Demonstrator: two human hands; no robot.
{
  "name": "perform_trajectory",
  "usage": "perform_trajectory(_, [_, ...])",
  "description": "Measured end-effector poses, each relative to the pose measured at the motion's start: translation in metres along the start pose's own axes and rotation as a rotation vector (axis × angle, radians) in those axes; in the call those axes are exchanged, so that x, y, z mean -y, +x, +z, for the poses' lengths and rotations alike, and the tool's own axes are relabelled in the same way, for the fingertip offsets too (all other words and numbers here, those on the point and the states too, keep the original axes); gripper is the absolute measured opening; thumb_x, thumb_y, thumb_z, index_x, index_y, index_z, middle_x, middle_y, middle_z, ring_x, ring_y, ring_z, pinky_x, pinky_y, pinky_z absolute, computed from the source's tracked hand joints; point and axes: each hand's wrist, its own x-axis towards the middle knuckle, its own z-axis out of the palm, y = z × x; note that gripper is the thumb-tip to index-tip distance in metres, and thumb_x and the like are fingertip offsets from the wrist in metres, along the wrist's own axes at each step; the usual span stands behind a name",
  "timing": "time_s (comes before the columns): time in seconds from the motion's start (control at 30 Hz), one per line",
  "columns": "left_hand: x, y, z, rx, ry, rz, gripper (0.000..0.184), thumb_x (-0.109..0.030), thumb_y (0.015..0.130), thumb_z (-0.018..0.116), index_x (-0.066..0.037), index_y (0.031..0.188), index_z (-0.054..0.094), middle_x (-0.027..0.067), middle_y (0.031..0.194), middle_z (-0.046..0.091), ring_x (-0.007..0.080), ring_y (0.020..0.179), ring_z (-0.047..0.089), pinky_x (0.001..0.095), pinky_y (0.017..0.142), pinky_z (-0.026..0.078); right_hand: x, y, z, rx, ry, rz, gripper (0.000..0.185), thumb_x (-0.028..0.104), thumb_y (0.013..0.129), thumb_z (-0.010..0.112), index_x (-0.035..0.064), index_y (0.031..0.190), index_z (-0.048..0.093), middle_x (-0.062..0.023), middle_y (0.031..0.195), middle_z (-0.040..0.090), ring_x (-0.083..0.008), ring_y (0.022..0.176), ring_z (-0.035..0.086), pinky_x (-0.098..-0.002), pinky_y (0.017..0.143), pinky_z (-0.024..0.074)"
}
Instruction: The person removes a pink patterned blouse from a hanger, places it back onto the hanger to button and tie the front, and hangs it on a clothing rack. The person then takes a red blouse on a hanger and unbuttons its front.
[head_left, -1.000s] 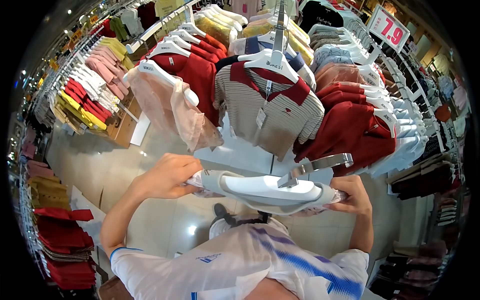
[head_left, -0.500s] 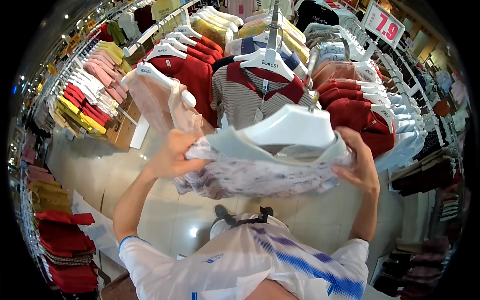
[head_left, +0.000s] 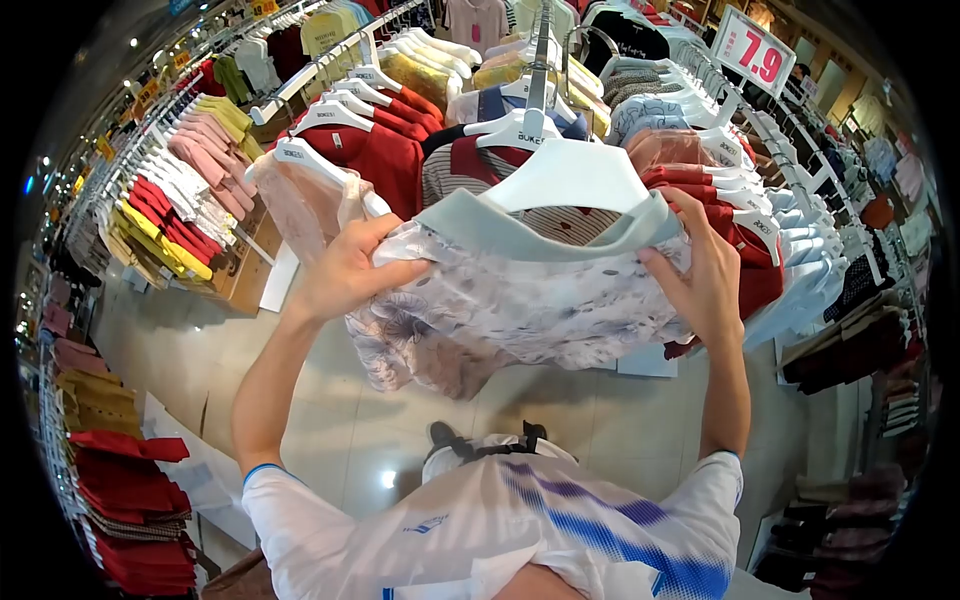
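A pale floral garment [head_left: 530,300] with a grey-green collar [head_left: 550,236] hangs on a white hanger [head_left: 570,175] in front of my chest. My left hand [head_left: 360,265] grips its left shoulder, thumb over the fabric. On the opposite shoulder, my right hand [head_left: 700,265] holds the cloth between thumb and fingers. Just behind the hanger is a striped shirt with a red collar [head_left: 455,172], mostly covered by the garment. The hanger's metal hook [head_left: 590,45] stands upright near the central rack arm [head_left: 541,70].
Red tops [head_left: 375,155] and a sheer peach blouse [head_left: 305,200] hang at the left of the display. More red tops [head_left: 750,270] hang at the right, below a 7.9 price sign [head_left: 753,52]. Folded red clothes [head_left: 135,490] lie at lower left.
Both hands have raised the garment and moved it forward toward the rack. Its hanger has tipped upright, the floral front now hangs in view, and the striped shirt is more covered.
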Motion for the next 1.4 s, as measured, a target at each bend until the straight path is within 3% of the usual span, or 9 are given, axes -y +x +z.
perform_trajectory(0.17, [0.005,-0.004,0.001,-0.01,0.031,0.012,0.021,-0.011,0.086,0.071,0.001,0.101,0.064,-0.0034,0.081,0.059,0.0027,0.074,0.05,0.0216,0.064,0.041,-0.012,0.002,0.001,0.111,0.248,-0.073,0.052,0.034,0.082,0.072,0.0066,0.123,0.055,-0.0153,0.093,0.069,-0.0328,0.084,0.068,-0.0346,0.073,0.0506])
perform_trajectory(0.23, [0.008,-0.006,0.001,0.002,0.066,0.017,0.02,-0.011,0.086,0.071,0.001,0.101,0.064,-0.0029,0.081,0.06,0.0031,0.074,0.05,0.0219,0.065,0.041,-0.019,0.001,0.005,0.282,0.42,0.128,0.049,0.038,0.086,0.068,0.0029,0.118,0.058,-0.0173,0.084,0.067,-0.0339,0.079,0.067,-0.0358,0.07,0.0497])
perform_trajectory(0.53, [0.034,-0.014,-0.007,-0.061,0.091,0.026,0.033,-0.01,0.084,0.074,0.0,0.112,0.06,-0.0005,0.093,0.063,0.006,0.086,0.057,0.0242,0.075,0.046,-0.014,-0.013,0.007,0.203,0.183,0.166,0.031,0.029,0.086,0.071,0.0011,0.096,0.061,-0.019,0.07,0.059,-0.0383,0.063,0.059,-0.037,0.059,0.0459])
perform_trajectory(0.77, [0.172,-0.042,0.012,-0.109,0.051,-0.2,0.033,-0.018,0.09,0.071,-0.006,0.119,0.061,-0.0006,0.095,0.066,0.0074,0.081,0.057,0.0254,0.066,0.047,-0.035,-0.007,-0.026,0.057,0.163,0.135,0.029,0.026,0.086,0.071,-0.0005,0.092,0.06,-0.0121,0.066,0.058,-0.0246,0.057,0.056,-0.0318,0.058,0.0434])
perform_trajectory(0.9, [0.182,-0.056,0.019,-0.152,-0.306,-0.439,0.026,-0.021,0.097,0.061,-0.008,0.12,0.062,-0.0021,0.091,0.065,0.0061,0.073,0.053,0.0231,0.057,0.043,-0.05,-0.018,-0.031,0.075,0.097,0.154,0.03,0.026,0.087,0.07,-0.0013,0.09,0.058,-0.009,0.061,0.049,-0.0195,0.054,0.042,-0.031,0.054,0.0381])
perform_trajectory(1.03, [0.182,-0.06,0.038,-0.258,-0.219,-0.368,0.025,-0.021,0.097,0.06,-0.006,0.116,0.064,-0.0033,0.087,0.064,0.0042,0.073,0.054,0.0221,0.057,0.044,-0.048,-0.028,-0.032,0.056,0.12,0.188,0.029,0.025,0.088,0.07,-0.0013,0.088,0.057,-0.0093,0.062,0.047,-0.0178,0.055,0.041,-0.0298,0.054,0.0374])
perform_trajectory(1.13, [0.189,-0.064,0.056,-0.418,-0.315,-0.373,0.038,-0.016,0.091,0.066,-0.01,0.127,0.056,0.0004,0.101,0.064,0.0093,0.085,0.057,0.0261,0.069,0.048,-0.046,-0.036,-0.036,0.045,0.194,0.215,0.029,0.024,0.088,0.07,-0.0015,0.087,0.055,-0.0092,0.063,0.046,-0.016,0.057,0.04,-0.0286,0.054,0.0373])
perform_trajectory(1.23, [0.236,-0.064,0.087,-0.348,-0.245,0.026,0.074,-0.014,0.075,0.082,-0.005,0.138,0.044,0.0071,0.124,0.055,0.0198,0.112,0.054,0.0331,0.093,0.047,-0.037,-0.039,-0.039,0.035,0.246,0.177,0.031,0.024,0.087,0.071,-0.0021,0.086,0.054,-0.0092,0.064,0.046,-0.0158,0.057,0.04,-0.0287,0.054,0.0381])
perform_trajectory(1.4, [0.281,-0.045,0.134,-0.075,-0.215,-0.36,0.073,-0.016,0.077,0.081,-0.001,0.138,0.044,0.012,0.131,0.054,0.0207,0.118,0.051,0.0353,0.101,0.043,-0.024,-0.031,-0.045,0.017,0.22,0.095,0.03,0.023,0.085,0.071,-0.0022,0.088,0.054,-0.0093,0.064,0.047,-0.0163,0.057,0.041,-0.0292,0.055,0.0387])
